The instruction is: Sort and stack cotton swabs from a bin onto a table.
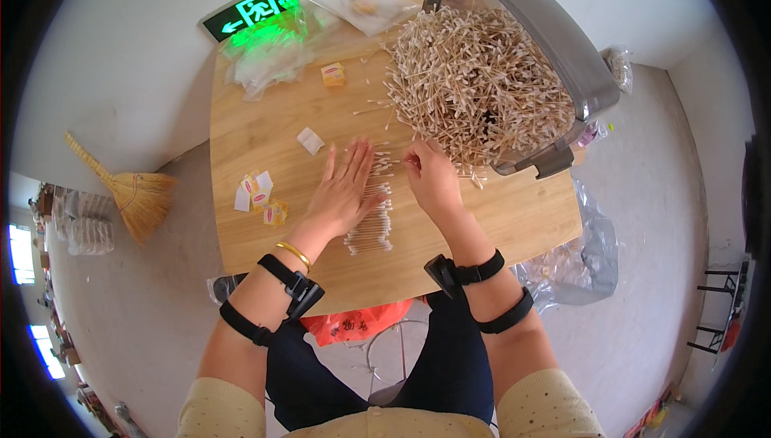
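Note:
My left hand (345, 189) lies flat with its fingers stretched out, along the left side of a row of cotton swabs (369, 233) and partly over it. The swabs in that row lie side by side on the wooden table. To the right of the row, my right hand (434, 179) is curled, fingers pressed together, at the near edge of a large heap of loose cotton swabs (482, 77). What its fingertips hold, if anything, is hidden. The heap spills from a tipped grey translucent bin (554, 44) at the far right.
On the table (281, 145) are a small white packet (310, 141), a small yellow box (332, 74) and several yellow-and-white cards (257, 191). Clear plastic bags (277, 57) lie at the back near a green exit sign (257, 10). A straw broom (136, 193) stands at left.

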`<state>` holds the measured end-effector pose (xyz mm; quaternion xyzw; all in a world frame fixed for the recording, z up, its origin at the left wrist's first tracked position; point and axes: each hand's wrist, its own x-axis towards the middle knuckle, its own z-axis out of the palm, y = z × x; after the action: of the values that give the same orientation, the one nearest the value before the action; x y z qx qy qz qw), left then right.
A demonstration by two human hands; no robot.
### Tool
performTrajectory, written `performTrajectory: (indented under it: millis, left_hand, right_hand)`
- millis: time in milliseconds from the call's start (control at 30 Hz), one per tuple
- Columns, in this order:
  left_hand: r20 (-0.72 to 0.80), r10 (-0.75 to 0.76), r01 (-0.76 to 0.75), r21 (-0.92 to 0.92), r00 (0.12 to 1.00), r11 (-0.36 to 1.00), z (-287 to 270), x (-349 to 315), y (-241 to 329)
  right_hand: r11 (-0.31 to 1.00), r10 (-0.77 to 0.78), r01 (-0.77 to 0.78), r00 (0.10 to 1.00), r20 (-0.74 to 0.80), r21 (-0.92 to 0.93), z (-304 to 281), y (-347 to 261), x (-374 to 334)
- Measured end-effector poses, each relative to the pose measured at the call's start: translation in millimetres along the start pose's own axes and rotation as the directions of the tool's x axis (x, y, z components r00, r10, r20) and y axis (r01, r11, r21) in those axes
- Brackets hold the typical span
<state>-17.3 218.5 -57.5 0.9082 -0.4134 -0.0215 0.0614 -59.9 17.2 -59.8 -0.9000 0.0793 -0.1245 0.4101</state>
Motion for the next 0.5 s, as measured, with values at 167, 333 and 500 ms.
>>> performTrajectory:
  millis: [167, 333, 500]
  left_hand:
    - [0.051, -0.084, 0.081, 0.056, 0.995, 0.995, 11, 15, -1]
    - [0.039, -0.08, 0.076, 0.089, 0.996, 0.993, 9, 25, -8]
    - [0.035, -0.048, 0.043, 0.14, 0.998, 0.989, 5, 22, -8]
  right_hand:
    - [0.994, 0.102, -0.101, 0.994, -0.043, 0.043, 0, 4, -21]
    - [0.991, 0.112, -0.108, 0.992, -0.049, 0.083, 15, 7, -30]
    - [0.986, 0.125, -0.115, 0.99, -0.072, 0.122, 23, 13, -29]
